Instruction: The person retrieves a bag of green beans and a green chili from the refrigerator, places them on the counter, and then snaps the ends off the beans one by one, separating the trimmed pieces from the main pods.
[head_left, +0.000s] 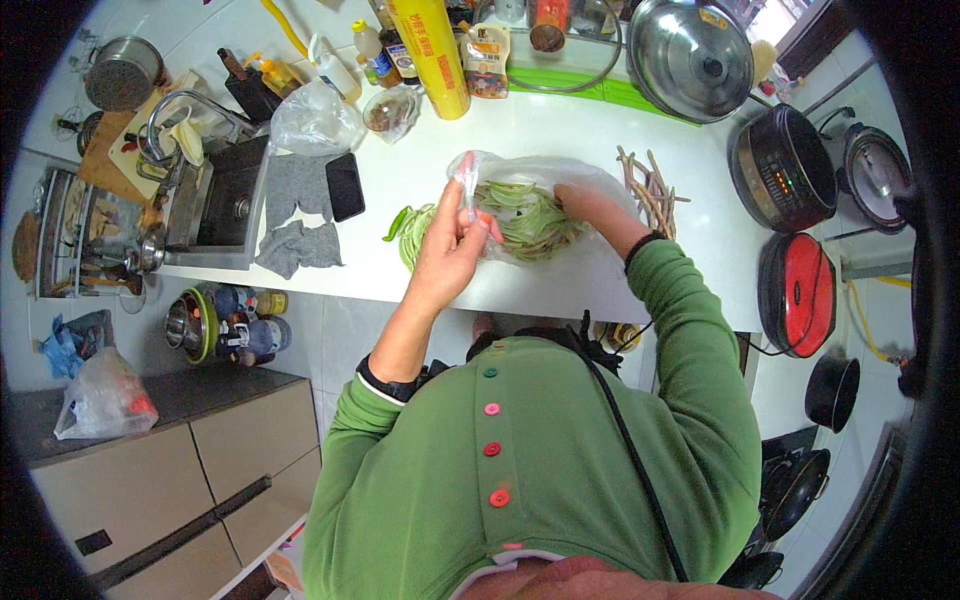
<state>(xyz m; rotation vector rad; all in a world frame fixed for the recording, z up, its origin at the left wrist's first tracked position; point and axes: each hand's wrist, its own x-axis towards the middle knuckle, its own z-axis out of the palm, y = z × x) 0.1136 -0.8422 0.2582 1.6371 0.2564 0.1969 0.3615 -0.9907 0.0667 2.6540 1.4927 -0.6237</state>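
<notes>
A clear plastic bag (600, 176) lies on the white counter, with sliced flat green beans (536, 225) in it. My left hand (454, 247) pinches the bag's edge at its left side, with the plastic bunched between thumb and fingers. At the right side of the beans is my right hand (577, 201), its fingertips hidden; I cannot tell whether it grips anything. More sliced green pieces (415, 232) lie on the counter just left of my left hand, beside a whole green pepper (396, 223). Brown root-like sticks (654, 191) are heaped right of the bag.
Left on the counter are a black phone (345, 187), grey cloths (298, 244) and a sink (225, 195). A yellow cling-film box (431, 60) stands at the back near a steel lid (690, 60). A black cooker (784, 169) and a red electric pan (808, 294) are on the right.
</notes>
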